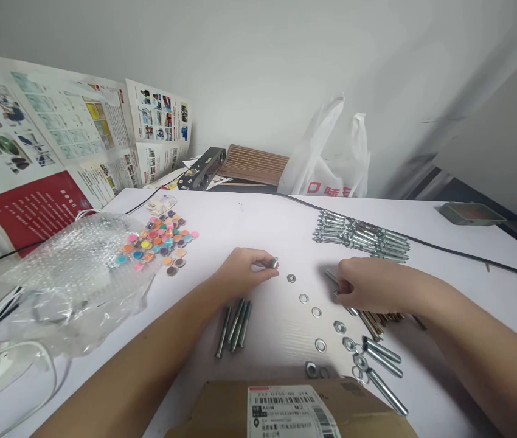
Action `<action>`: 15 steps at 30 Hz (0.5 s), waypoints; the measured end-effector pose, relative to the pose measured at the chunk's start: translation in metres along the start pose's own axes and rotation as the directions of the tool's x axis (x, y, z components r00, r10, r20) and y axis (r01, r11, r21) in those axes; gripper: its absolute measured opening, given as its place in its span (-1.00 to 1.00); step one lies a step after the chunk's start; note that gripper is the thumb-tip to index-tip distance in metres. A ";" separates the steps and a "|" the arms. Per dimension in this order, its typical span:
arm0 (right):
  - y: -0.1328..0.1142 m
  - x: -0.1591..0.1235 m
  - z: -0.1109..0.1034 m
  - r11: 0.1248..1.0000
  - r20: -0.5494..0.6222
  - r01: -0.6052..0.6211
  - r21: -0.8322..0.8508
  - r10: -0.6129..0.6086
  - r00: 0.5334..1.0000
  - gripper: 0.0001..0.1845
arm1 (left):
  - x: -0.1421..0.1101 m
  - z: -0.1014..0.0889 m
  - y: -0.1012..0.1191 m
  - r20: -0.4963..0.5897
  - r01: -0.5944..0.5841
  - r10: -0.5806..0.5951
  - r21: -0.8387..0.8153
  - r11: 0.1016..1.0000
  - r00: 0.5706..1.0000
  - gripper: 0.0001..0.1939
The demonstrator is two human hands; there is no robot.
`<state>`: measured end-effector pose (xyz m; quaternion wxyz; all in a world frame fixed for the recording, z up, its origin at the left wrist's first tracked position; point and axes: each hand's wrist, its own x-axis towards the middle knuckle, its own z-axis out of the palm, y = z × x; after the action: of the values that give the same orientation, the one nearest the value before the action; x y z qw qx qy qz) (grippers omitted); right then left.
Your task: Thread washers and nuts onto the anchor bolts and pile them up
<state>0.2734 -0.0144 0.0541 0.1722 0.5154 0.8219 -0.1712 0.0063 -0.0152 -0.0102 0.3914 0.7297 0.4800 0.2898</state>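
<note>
Two hands in the head view, both low over a white tabletop point(263, 222). Left hand point(246, 267): grip pinched on a small metal piece point(275, 263), too small to be sure it's a nut. Piece sits up at the fingertips, just beside a loose nut point(291, 278) lying flat.

Right hand point(370, 283): fingers curled down at a silver rod point(331, 276); rod shows on both sides of the fingers. Can't tell if the grip is clamped on it, hand hides the contact. Brass-coloured rods point(372, 326) bunched just below that wrist.

Between and below the hands: flat washers point(303, 298) spaced out, more nuts point(339, 327) down the line, metal tubes point(388, 392) to the right. Long bolts point(237, 325) lie side by side below the left hand. Bundle of silver anchors point(361, 236) beyond the right hand, near a black cable point(441, 246).

Rest: cardboard box point(222, 410) at the near edge, label point(292, 407) up. Coloured discs point(162, 242) piled against bubble wrap point(73, 261) at left. White plastic bag point(326, 161) at the back.
</note>
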 end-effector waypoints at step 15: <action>-0.045 0.028 -0.010 0.804 -0.452 0.496 0.328 -0.328 0.830 -0.83 | 0.000 0.001 -0.002 0.025 -0.032 0.031 0.033 0.999 0.999 -0.84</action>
<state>0.2196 -0.0060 0.0548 -0.1481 0.3682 0.8737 -0.2813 0.0061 -0.0151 -0.0128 0.3804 0.7470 0.4686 0.2789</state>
